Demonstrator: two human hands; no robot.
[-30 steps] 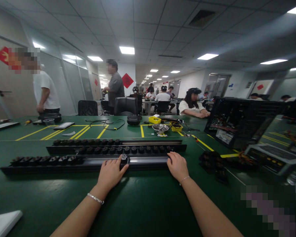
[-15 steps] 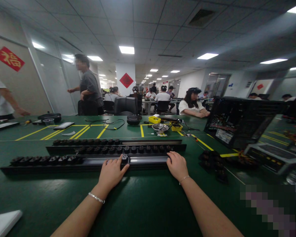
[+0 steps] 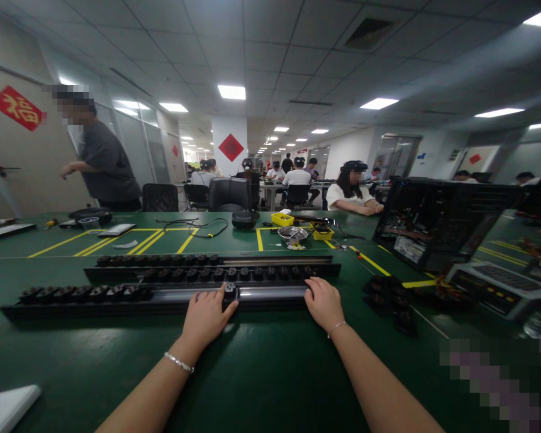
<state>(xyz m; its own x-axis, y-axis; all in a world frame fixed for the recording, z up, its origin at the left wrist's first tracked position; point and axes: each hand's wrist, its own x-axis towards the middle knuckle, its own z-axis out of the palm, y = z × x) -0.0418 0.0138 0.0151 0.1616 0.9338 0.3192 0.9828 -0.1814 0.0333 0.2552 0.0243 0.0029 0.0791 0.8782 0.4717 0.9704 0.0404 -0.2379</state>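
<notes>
Three long black rails lie across the green table. The nearest rail (image 3: 270, 294) carries a row of black sockets at its left end and one lone black socket (image 3: 228, 291) near its middle. My left hand (image 3: 205, 317) rests on this rail, thumb and fingers pinching that lone socket. My right hand (image 3: 324, 302) lies on the rail's right end, fingers curled over its edge. Behind it are the middle rail (image 3: 216, 274), filled with sockets, and the far rail (image 3: 279, 260), filled along its left half.
A pile of loose black sockets (image 3: 390, 294) sits right of my right hand. An open computer case (image 3: 442, 219) and a flat panel (image 3: 500, 288) stand at the right. A metal bowl (image 3: 293, 233) and yellow bins (image 3: 282, 219) are farther back. A white object (image 3: 4, 406) lies bottom left. People work beyond.
My hands have barely moved; the left hand edged slightly right on the lone socket. A person in a grey shirt walked leftward behind the table, and a person in white left the view.
</notes>
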